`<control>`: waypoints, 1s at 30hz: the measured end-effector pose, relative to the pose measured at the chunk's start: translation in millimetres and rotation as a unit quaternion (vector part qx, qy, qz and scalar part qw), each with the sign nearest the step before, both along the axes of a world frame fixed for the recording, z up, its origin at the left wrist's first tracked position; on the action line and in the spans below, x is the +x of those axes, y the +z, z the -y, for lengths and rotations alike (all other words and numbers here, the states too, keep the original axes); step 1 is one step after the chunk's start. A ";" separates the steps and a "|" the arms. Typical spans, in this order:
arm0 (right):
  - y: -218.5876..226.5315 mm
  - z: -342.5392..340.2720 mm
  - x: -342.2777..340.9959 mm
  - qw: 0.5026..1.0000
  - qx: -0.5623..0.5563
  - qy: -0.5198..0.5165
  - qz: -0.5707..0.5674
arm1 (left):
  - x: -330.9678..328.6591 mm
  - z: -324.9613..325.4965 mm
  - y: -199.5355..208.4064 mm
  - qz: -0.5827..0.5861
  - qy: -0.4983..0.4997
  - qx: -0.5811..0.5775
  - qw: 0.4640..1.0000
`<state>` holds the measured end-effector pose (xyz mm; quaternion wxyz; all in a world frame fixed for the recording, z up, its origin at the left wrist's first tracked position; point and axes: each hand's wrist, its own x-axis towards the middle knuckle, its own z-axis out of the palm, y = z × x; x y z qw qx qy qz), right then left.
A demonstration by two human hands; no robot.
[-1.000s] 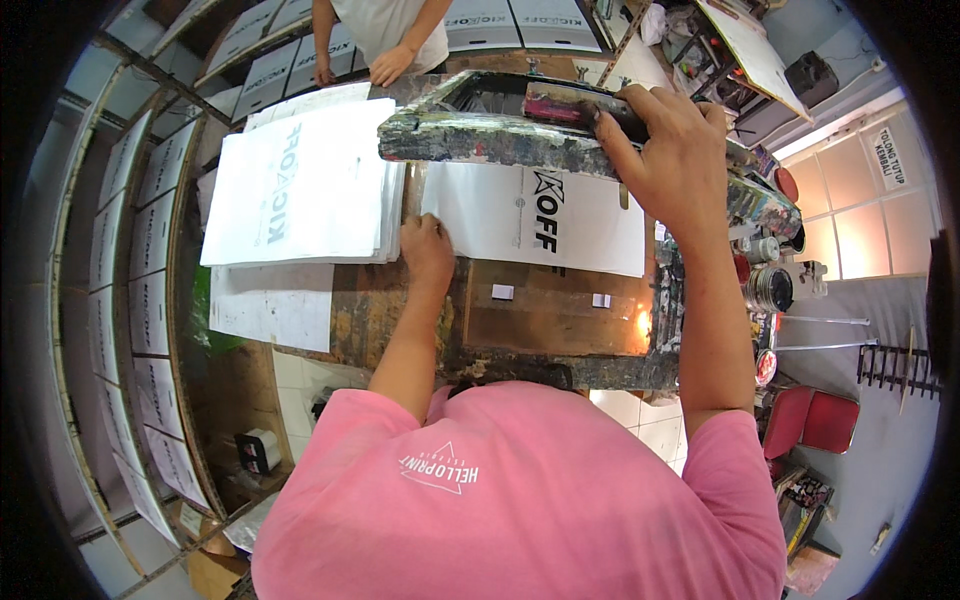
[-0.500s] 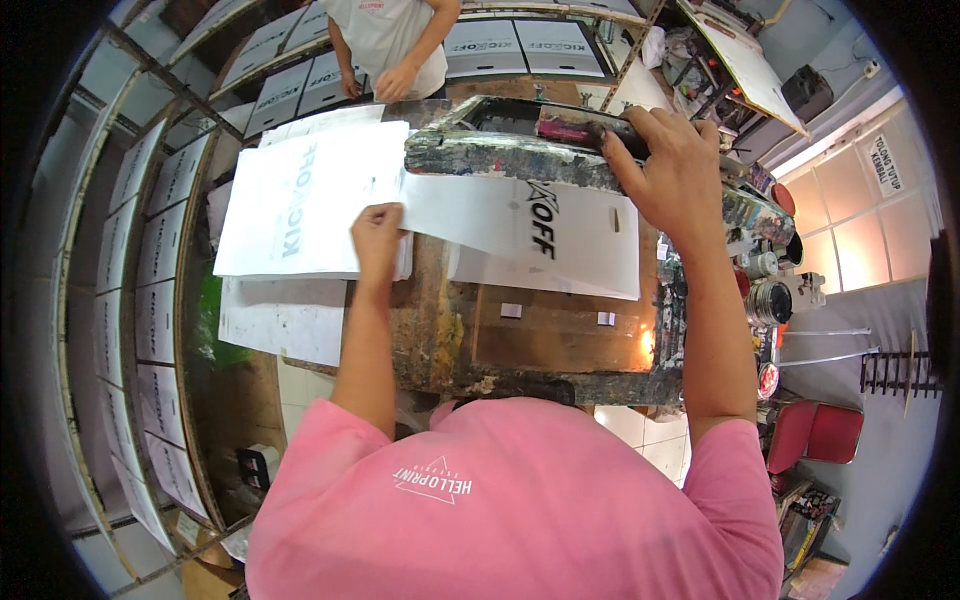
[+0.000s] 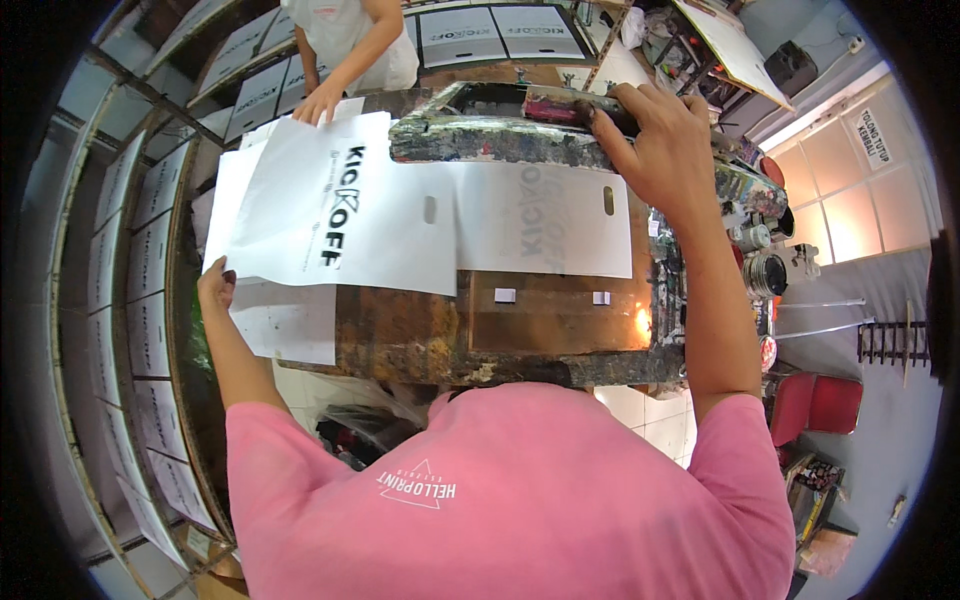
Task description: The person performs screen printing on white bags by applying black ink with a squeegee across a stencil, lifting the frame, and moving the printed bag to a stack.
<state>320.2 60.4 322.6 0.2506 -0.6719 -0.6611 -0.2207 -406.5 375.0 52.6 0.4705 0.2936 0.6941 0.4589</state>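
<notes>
My left hand [image 3: 217, 284] is closed on the lower left corner of a flat white bag [image 3: 400, 235] with black lettering and a handle slot. That bag lies tilted across a stack of white sheets [image 3: 228, 200]. A second white bag [image 3: 590, 235] with a handle slot rests on the board, partly under the raised screen-printing frame [image 3: 480, 142]. My right hand [image 3: 665, 150] is wrapped round the right part of this ink-caked frame, beside a squeegee [image 3: 560, 106] with a dark red part. Its fingertips are partly hidden.
Across the table a co-worker's hand [image 3: 320, 103] touches the held bag's far edge. Racks [image 3: 150, 270] of printed white bags stand at the left and back. Ink jars [image 3: 765, 275] crowd the table's right side, with a red chair [image 3: 815, 405] beyond. Two small white tabs [image 3: 505, 296] mark the board.
My left hand has drawn the printed bag leftward, from under the frame onto the stack. The co-worker's hand has reached to its far edge. My right hand stays on the frame.
</notes>
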 end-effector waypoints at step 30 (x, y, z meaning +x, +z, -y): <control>8.9 -10.0 11.4 0.999 -0.023 0.008 0.046 | 542.0 322.1 -86.4 -0.417 -0.636 0.345 0.550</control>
